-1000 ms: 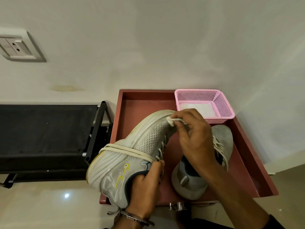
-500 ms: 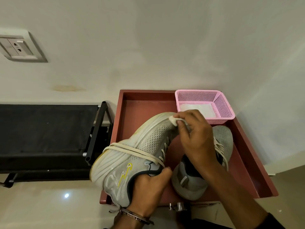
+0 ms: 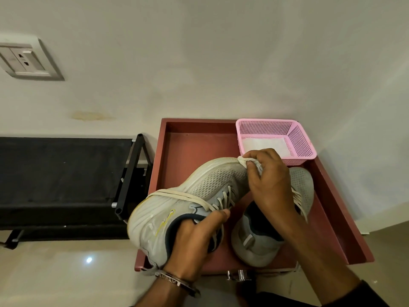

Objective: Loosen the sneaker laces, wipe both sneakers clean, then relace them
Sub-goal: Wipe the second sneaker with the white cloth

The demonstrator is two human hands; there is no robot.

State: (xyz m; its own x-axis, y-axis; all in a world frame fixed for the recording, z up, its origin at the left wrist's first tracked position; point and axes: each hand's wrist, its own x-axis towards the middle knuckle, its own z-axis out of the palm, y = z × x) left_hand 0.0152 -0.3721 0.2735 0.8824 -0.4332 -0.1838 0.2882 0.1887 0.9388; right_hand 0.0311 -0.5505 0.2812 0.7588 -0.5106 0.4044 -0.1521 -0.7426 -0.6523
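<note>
A socket (image 3: 24, 59) sits on the wall at far left, above a black rack (image 3: 66, 180). Over the red tray (image 3: 188, 147), the left hand (image 3: 194, 242) grips the raised sneaker (image 3: 177, 207) by its collar, laces (image 3: 223, 199) loose. The right hand (image 3: 272, 185) pinches a wipe (image 3: 244, 161) against that sneaker's toe. The second sneaker (image 3: 303, 187) rests in the tray beneath the right arm. A pink basket (image 3: 303, 140) stands at the tray's far right corner.

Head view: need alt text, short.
A person's left hand grips the collar of a grey sneaker held over a red tray while the right hand pinches a white wipe against its toe; the second sneaker rests beside a pink basket.
</note>
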